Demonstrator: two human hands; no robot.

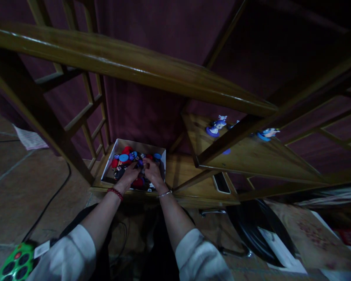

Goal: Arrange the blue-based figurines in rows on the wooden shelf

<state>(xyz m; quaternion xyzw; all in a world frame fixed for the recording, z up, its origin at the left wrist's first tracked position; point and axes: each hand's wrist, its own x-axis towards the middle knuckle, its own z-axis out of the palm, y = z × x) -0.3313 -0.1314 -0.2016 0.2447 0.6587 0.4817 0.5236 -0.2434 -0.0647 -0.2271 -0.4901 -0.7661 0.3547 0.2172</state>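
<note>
An open cardboard box (105, 171) with white walls sits on the low wooden shelf, filled with small toy figurines in red, blue and black. Some show round blue bases, such as the blue disc (123, 157) near its left side. Both of my hands reach down into the box. My left hand (131, 172), with a red bead bracelet at the wrist, has its fingers curled into the pile. My right hand (152, 171), wearing a thin silver bracelet, bends its fingers close beside the left one. Dim light and the pile hide what the fingertips hold.
A wooden rail (128, 62) crosses above my arms. On the raised shelf (245, 156) to the right stand a purple-based figurine (216, 125) and a blue-based one (267, 134). A phone-like dark object (221, 182) lies lower down. A black round seat (260, 230) and a green power strip (17, 262) flank me.
</note>
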